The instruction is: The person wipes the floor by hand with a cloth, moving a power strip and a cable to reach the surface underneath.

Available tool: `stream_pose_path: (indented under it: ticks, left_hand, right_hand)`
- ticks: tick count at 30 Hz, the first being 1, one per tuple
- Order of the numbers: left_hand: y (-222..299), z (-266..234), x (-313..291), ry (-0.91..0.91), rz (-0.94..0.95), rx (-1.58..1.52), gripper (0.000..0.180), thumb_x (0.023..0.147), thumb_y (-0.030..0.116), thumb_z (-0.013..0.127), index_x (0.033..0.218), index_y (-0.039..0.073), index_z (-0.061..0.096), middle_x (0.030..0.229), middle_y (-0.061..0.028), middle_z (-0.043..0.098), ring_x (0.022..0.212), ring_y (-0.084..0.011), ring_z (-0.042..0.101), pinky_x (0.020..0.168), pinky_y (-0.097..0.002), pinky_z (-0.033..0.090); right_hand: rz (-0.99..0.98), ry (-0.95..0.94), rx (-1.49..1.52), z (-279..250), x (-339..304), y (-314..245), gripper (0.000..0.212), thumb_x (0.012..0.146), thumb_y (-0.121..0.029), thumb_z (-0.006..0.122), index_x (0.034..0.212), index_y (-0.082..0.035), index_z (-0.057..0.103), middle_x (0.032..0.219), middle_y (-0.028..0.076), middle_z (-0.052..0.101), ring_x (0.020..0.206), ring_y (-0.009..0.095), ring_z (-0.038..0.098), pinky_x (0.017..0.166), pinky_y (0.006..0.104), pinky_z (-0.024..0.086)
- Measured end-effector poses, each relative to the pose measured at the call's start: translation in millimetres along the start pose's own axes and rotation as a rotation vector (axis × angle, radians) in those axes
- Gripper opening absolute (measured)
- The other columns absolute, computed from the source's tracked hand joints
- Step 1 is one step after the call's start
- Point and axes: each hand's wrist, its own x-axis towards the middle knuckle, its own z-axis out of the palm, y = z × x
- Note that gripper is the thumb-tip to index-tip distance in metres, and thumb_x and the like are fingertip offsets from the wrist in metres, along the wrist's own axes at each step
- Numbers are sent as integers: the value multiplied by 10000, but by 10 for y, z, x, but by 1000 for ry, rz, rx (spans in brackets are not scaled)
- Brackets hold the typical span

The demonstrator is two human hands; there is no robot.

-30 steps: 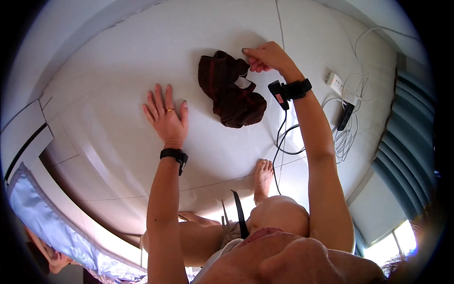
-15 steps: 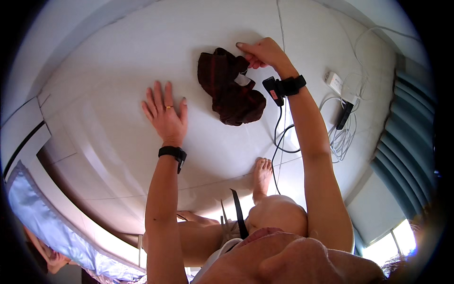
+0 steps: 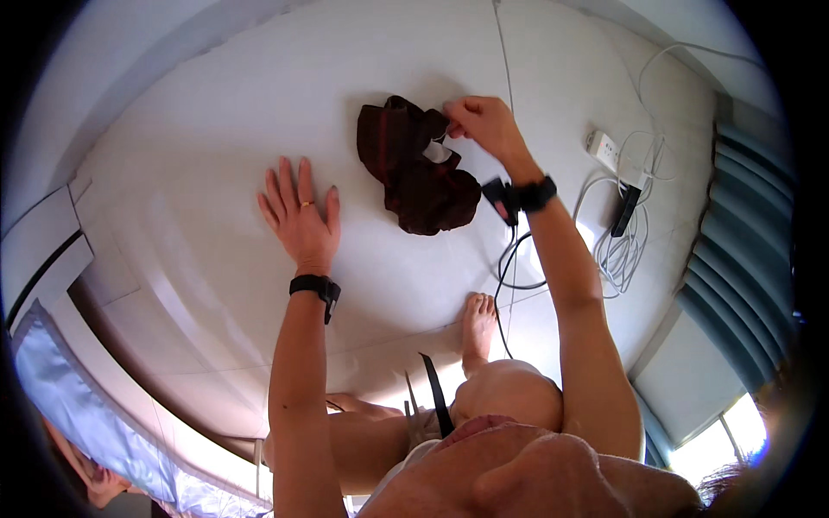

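A crumpled dark maroon plaid cloth garment (image 3: 419, 177) lies on the pale tiled floor, with a white label (image 3: 438, 152) showing at its right side. My right hand (image 3: 485, 126) is at the garment's upper right edge, its thumb and fingers closed in a pinch on the fabric. Off to the left, my left hand (image 3: 302, 226) rests flat on the tiles, fingers spread, apart from the garment. A ring is on one of its fingers. Both wrists carry black straps; the right one also bears a small black device (image 3: 501, 201) with a cable.
At the right lie a white power strip (image 3: 603, 149), a black adapter (image 3: 625, 211) and coiled white cable (image 3: 623, 263). Blue-grey curtains (image 3: 743, 259) hang beyond them. My bare foot (image 3: 478, 328) is below the garment. A bed with shiny blue fabric (image 3: 65, 388) stands lower left.
My right hand has moved slightly down and left onto the garment's edge, and its fingers have closed there. The left hand stays flat on the floor.
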Motion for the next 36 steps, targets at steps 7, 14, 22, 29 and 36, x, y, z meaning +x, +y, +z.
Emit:
stream_pose_path:
  ticks: [7, 14, 22, 29, 36]
  left_hand:
    - [0, -9, 8, 19, 4, -30, 574, 922, 382, 559, 1439, 163, 439, 1538, -98, 348, 1432, -352, 262, 1165, -548, 135]
    - [-33, -36, 5, 1, -22, -7, 572, 923, 388, 556, 1439, 169, 443, 1543, -90, 341, 1435, -352, 257, 1164, -548, 140]
    - [95, 20, 14, 10, 6, -23, 593, 907, 353, 588, 1448, 168, 432, 1544, -94, 339, 1421, -356, 276, 1158, -564, 150]
    - [-30, 41, -31, 5, 0, -9, 573, 921, 333, 551, 1454, 166, 424, 1546, -98, 336, 1437, -356, 252, 1168, -555, 118]
    - [-32, 4, -46, -14, -6, -34, 468, 976, 233, 470, 1438, 163, 447, 1543, -96, 348, 1445, -339, 258, 1170, -536, 121]
  right_hand:
    - [-673, 210, -575, 817, -1006, -224, 718, 651, -285, 834, 1314, -225, 566, 1393, 108, 495, 1254, 385, 470, 1026, 449, 426]
    - [-645, 183, -37, 260, -526, -177, 465, 674, -98, 724, 1132, -154, 662, 1165, 89, 642, 1069, 299, 600, 919, 383, 508]
    - [-650, 672, -472, -502, 430, 18, 483, 674, -181, 724, 1153, -144, 671, 1145, 113, 669, 1034, 312, 624, 899, 388, 515]
    - [-756, -18, -162, 799, -510, -39, 496, 614, -206, 737, 1101, -165, 657, 1143, 103, 655, 1071, 326, 606, 918, 417, 508]
    - [-216, -434, 518, 576, -1055, -74, 521, 701, -26, 685, 1217, -57, 620, 1128, 47, 658, 1048, 151, 594, 945, 322, 477]
